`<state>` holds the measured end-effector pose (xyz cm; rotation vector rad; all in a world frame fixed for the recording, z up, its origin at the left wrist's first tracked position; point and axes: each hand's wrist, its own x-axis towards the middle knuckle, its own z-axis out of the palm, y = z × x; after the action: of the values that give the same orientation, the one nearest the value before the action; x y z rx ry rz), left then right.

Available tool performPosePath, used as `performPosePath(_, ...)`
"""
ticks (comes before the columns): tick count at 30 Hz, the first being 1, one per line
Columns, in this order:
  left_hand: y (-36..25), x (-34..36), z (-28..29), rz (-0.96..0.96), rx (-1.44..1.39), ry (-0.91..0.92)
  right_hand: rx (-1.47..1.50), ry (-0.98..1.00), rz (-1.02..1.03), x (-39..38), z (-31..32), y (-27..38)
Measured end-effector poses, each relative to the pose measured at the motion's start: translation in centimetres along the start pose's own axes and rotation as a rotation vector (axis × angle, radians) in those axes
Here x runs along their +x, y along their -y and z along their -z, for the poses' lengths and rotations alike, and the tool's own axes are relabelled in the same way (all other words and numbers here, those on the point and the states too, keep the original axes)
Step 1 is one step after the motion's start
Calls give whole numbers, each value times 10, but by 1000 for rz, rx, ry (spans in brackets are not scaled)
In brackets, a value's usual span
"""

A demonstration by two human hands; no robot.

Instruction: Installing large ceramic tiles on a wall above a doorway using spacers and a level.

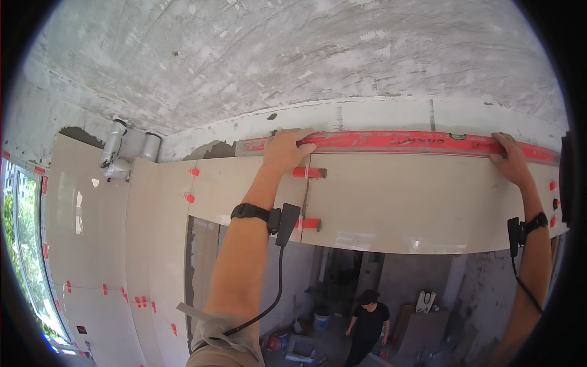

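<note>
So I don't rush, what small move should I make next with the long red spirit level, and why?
Perhaps read the small green vial: it faces you, and your left hand and right hand hold the level along the top of the glossy beige tile.

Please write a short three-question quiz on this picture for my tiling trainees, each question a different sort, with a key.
1. Multiple choice: where does the red level lie?
A) Across the window
B) Along the top edge of the tiles
C) On the floor

2. True or false: only the right hand touches the level; the left hand hangs free.

3. Count: how many red clips sit across the upright joint below the left hand?

Key: 1. B. 2. False; both hands are on the level. 3. Two, one above the other.
</note>
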<state>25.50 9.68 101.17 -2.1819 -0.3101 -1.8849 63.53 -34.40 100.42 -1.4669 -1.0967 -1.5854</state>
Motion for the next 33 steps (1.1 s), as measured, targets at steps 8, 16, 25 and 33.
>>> performPosePath(8,36,-1,-12,-215,66,-125,175,-529,135,-96,-58,174)
performPosePath(16,32,-1,-22,-291,-45,-222,329,-818,303,-148,-166,315)
performPosePath(25,34,-8,-21,-291,-3,-270,162,-751,260,-129,-181,353)
performPosePath(33,32,-3,-25,-308,-32,-273,195,-813,202,-142,-210,369)
